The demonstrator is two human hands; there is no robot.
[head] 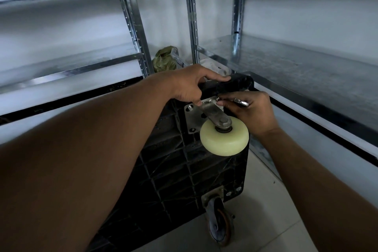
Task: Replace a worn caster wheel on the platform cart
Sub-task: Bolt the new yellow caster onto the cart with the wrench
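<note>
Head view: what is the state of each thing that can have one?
platform cart, tipped up, underside facing the camera.
cream caster, its plate against the cart's upper corner.
grey caster, mounted at the lower corner.
left hand, grips the cart's edge.
right hand, holds wrench at a plate bolt.

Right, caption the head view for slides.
Left hand grips tipped cart; right hand holds wrench at mounting plate of cream caster.

We show the black platform cart (pixel 173 170) on edge, underside toward us: cream caster wheel (pixel 224 139) at its upper corner, worn grey caster (pixel 217 226) at its lower.
</note>
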